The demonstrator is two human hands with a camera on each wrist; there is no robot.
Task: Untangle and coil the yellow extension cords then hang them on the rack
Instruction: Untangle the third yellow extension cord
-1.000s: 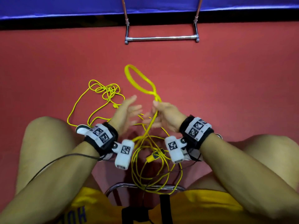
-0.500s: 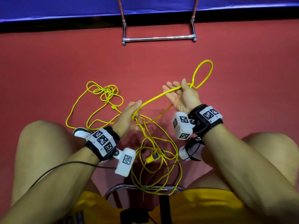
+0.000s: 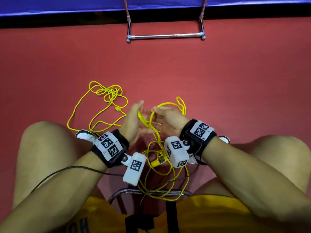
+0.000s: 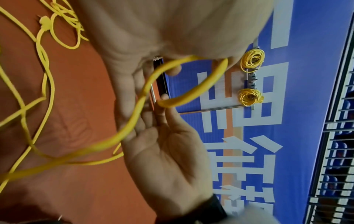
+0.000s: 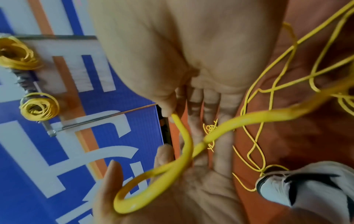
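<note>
Head cam: I have both hands up between my knees, palms facing each other. Right hand point(image 3: 168, 121) pinches a loop of the yellow extension cord point(image 3: 152, 130) between thumb and forefinger, other fingers straight out. Left hand point(image 3: 133, 121) has the same cord draped across its palm; a turn of it lies around the thumb base. Whether the left fingers actually clamp it — cannot tell; they look mostly straight in the right wrist view.

From the hands the cord drops toward 6 o'clock into loose turns on the red floor point(image 3: 218, 81), over the chrome chair frame point(image 3: 148, 192). Its yellow socket end point(image 3: 159, 161) lies in those turns, just left of the right wrist camera. A second tangle point(image 3: 107, 95) sits at 10 o'clock from the hands, with a small plug point(image 3: 117, 109) close to the left hand.

Rack point(image 3: 165, 36) is at 12 o'clock, well apart from the hands, against the blue banner point(image 3: 67, 5). Left wrist view shows two coiled yellow cords point(image 4: 252, 60) hanging on the rack — the second coil point(image 4: 249, 97) near the first.
</note>
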